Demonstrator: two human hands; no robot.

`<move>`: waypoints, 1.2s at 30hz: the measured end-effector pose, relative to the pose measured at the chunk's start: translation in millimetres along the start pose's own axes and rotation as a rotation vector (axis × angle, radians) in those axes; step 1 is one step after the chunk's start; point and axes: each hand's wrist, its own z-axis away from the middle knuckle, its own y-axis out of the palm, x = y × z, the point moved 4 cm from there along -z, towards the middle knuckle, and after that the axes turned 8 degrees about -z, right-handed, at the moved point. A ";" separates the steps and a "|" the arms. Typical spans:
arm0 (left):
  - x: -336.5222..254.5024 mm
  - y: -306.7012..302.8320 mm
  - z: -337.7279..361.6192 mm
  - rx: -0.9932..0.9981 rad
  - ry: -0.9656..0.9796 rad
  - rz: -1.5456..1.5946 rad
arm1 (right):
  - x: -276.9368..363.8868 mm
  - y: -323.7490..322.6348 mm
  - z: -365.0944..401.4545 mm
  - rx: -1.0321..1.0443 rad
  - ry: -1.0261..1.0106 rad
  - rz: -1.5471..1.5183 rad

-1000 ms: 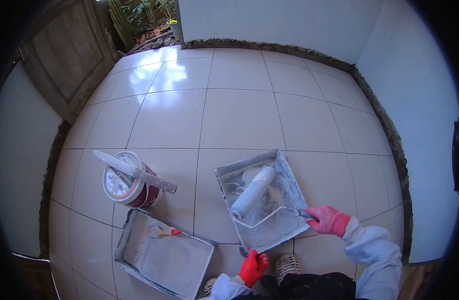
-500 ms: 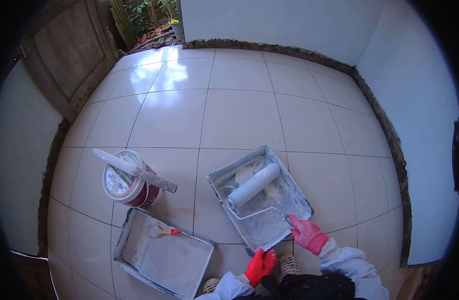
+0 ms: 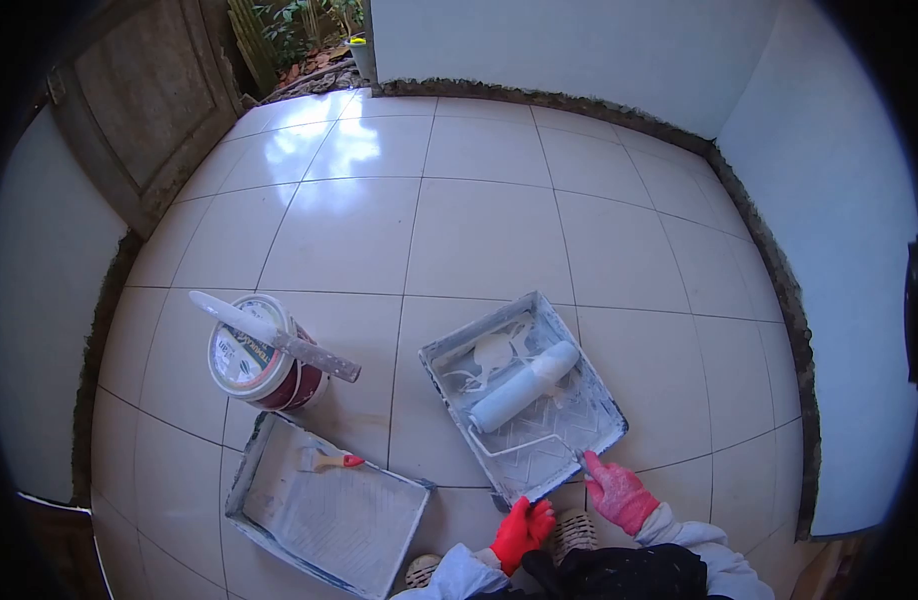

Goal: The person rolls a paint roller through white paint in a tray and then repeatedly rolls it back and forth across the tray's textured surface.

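In a pink-red glove, my right hand (image 3: 620, 494) grips the handle of a paint roller (image 3: 524, 388). White paint coats part of the roller's sleeve, which lies across the ribbed slope of a paint tray (image 3: 597, 440). White paint pools at that tray's far end. My left hand (image 3: 523, 532), in a red glove, is at the tray's near edge with its fingers curled against it. Left of it, a second paint tray (image 3: 364, 545) holds a paintbrush (image 3: 331, 460) with a red-tipped handle.
A paint bucket (image 3: 301, 385) stands behind the second tray, with a paint-smeared flat blade tool (image 3: 279, 338) across its lid. Light tiles (image 3: 489, 235) cover the floor. White walls (image 3: 569, 50) have a rough bare strip at the base. A wooden door (image 3: 139, 100) stands at the far left.
My right hand has drawn the roller slightly toward me, down the tray's slope. Fresh white paint now shows on its far end. My left hand has stayed in place.
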 end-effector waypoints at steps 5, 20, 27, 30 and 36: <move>-1.5 3.0 3.9 -0.028 0.006 -0.050 | -0.5 7.5 -16.2 0.000 -0.007 0.003; -2.4 8.0 6.9 -0.185 0.019 -0.116 | 4.1 43.0 -98.2 0.043 -0.022 -0.023; -0.9 2.9 0.7 -0.113 0.001 -0.085 | 13.1 25.2 -93.0 0.069 -0.062 -0.056; -3.2 6.4 0.2 -0.125 0.008 -0.050 | 14.5 37.9 -125.0 0.065 -0.047 -0.040; -7.1 -0.1 -5.4 -0.188 0.035 0.053 | 2.1 32.6 -70.8 0.060 -0.061 -0.057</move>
